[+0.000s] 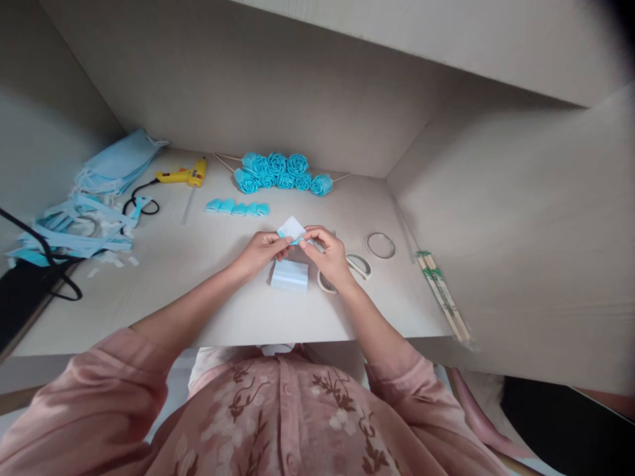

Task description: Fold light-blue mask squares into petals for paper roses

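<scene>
Between my two hands is a small square of mask fabric (292,228), white on the face toward me with blue showing at its lower edge. My left hand (265,250) pinches its lower left side. On the right edge, the fingers and thumb of my right hand (323,250) are closed on the same piece. Just below lies a stack of pale cut squares (290,275) on the table. Scissors with white handles (360,266) lie partly hidden under my right hand and wrist. Beyond my hands is a row of folded blue petals (237,208).
Blue fabric roses (285,173) on sticks lie at the back. A yellow glue gun (183,174) with a black cord rests left of them. Face masks (119,158) and cut scraps (74,228) pile at far left. A ring (381,245) and packaged sticks (442,295) are on the right.
</scene>
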Motion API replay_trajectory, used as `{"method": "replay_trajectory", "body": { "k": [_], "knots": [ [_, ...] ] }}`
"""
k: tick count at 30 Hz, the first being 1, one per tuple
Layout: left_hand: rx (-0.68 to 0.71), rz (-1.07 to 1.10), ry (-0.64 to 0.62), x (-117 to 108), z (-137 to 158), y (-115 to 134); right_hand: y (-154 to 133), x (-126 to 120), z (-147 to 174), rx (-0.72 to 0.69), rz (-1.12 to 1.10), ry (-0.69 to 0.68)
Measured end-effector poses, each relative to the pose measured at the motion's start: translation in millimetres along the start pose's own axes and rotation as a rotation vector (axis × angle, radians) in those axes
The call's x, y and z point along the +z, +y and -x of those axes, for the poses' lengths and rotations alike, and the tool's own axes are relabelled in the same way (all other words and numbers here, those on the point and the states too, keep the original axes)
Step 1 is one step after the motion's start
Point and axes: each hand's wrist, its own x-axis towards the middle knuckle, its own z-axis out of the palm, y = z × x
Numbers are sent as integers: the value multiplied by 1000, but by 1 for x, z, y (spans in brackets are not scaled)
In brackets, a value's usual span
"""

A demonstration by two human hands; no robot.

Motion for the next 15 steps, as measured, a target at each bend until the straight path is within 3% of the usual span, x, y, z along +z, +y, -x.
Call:
{"method": "replay_trajectory", "body": {
  "k": [3,7,11,15],
  "knots": [
    [-55,156,-19,-2,-1,0,-3,-2,-1,-112,111,0],
    [-135,323,-68,-3,-2,2,-5,-4,-1,-277,320,-106],
    [-147,319,-129,-3,-1,3,-1,-5,-1,-360,415,-146],
    [-119,220,-97,-2,-1,1,1,-4,-2,-339,374,-143]
  ]
}}
